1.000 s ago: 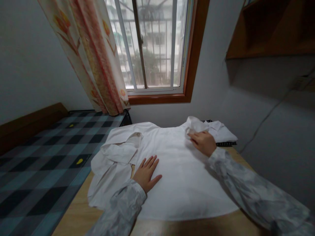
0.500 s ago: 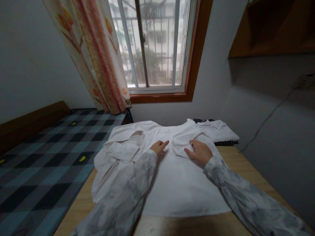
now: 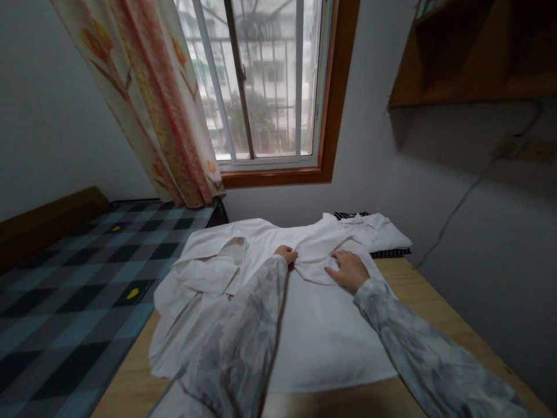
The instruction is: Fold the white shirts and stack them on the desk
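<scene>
A white shirt (image 3: 326, 342) lies spread over the wooden table, its sleeves folded inward across the body. My left hand (image 3: 286, 254) is closed at the edge of the right-side sleeve (image 3: 319, 249), pinching the cloth. On the same sleeve, a little to the right, rests my right hand (image 3: 349, 270), fingers bent but apart. The left-side sleeve (image 3: 209, 276) is bunched in loose folds, away from both hands. My left forearm hides part of the shirt's middle.
A folded white shirt (image 3: 378, 231) sits on dark striped cloth (image 3: 391, 253) at the table's back right. The wooden table (image 3: 418, 296) adjoins a checked bed (image 3: 78, 290) on the left. Behind are a curtain (image 3: 161, 116) and window; a wooden shelf (image 3: 461, 64) hangs upper right.
My left hand has moved right to the folded sleeve and closed on its edge. My right hand stays on the sleeve. The view has shifted slightly right.
</scene>
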{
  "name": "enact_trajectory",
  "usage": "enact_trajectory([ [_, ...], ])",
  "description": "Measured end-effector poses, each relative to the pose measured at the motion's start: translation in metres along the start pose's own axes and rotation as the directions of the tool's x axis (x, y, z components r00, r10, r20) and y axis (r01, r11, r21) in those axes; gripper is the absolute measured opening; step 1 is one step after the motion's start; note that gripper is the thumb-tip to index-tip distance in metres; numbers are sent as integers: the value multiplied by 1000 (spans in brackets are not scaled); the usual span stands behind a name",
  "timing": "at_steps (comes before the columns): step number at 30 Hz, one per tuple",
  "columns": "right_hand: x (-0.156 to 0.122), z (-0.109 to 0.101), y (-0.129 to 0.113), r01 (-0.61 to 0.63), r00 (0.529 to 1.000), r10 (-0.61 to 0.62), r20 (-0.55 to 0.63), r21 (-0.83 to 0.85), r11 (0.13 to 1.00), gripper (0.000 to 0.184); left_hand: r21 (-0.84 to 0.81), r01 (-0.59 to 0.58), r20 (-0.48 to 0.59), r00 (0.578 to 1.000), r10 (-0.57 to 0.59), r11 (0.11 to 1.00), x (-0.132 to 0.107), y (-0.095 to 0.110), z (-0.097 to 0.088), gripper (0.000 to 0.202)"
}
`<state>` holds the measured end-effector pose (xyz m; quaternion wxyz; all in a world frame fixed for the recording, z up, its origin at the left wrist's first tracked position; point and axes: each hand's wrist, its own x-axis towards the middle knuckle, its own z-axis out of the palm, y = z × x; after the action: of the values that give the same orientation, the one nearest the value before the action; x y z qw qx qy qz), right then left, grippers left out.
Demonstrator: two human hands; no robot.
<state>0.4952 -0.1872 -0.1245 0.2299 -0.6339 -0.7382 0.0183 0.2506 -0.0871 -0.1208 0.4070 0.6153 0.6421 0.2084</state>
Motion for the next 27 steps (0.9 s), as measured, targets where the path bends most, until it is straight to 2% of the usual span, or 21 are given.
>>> enact_trajectory([
  [2, -1, -1, 1, 7, 998, -12, 61, 84, 996, 18, -22, 19, -6, 1000, -19, 1000, 0, -2, -4, 15],
  [5, -2, -2, -8, -68, 985, 11, 175, 326, 943, 18, -34, -8, -55, 998, 6, 999, -1, -6, -11, 17],
  [7, -3, -3, -20, -109, 963, -40, 268, 518, 848, 26, -30, -56, -111, 992, 52, 998, -7, -9, -16, 27],
  [9, -4, -3, -33, -153, 934, -123, 334, 689, 709, 35, -8, -174, -152, 974, 170, 985, -16, -12, -20, 36],
  [10, -5, -4, -40, -185, 917, -164, 362, 754, 630, 39, 12, -279, -149, 949, 278, 960, -23, -13, -22, 36],
  [11, -6, -4, -47, -226, 897, -205, 391, 805, 548, 42, 32, -402, -120, 907, 403, 915, -29, -16, -24, 33],
  [13, -11, -5, -60, -331, 831, -314, 459, 861, 386, 47, 45, -621, -1, 783, 622, 783, -43, -21, -28, 23],
  [14, -13, -5, -65, -384, 786, -382, 485, 869, 313, 50, 39, -681, 70, 732, 678, 731, -49, -25, -30, 24],
  [15, -15, -5, -68, -422, 748, -440, 498, 867, 263, 54, 33, -702, 134, 709, 693, 711, -54, -30, -33, 28],
  [16, -16, -4, -70, -427, 729, -471, 496, 868, 254, 56, 37, -700, 185, 706, 684, 713, -59, -35, -36, 32],
  [18, -14, -1, -67, -349, 761, -450, 468, 879, 325, 52, 70, -663, 222, 739, 636, 746, -64, -46, -43, 37],
  [20, -8, 3, -54, -208, 862, -321, 392, 851, 482, 40, 106, -606, 197, 790, 581, 788, -66, -58, -50, 39],
  [22, 2, 4, -34, -74, 968, -124, 217, 725, 685, 32, 145, -526, 125, 850, 511, 838, -65, -66, -56, 40],
  [23, 7, 3, -21, -24, 996, -31, 82, 604, 796, 30, 173, -472, 79, 882, 465, 864, -64, -69, -59, 40],
  [25, 15, -2, 7, 33, 986, 17, -163, 297, 954, 37, 220, -340, 13, 938, 346, 914, -61, -71, -63, 41],
  [27, 20, -8, 34, 38, 968, -28, -249, 35, 999, 57, 222, -219, 36, 976, 217, 950, -57, -70, -66, 41],
])
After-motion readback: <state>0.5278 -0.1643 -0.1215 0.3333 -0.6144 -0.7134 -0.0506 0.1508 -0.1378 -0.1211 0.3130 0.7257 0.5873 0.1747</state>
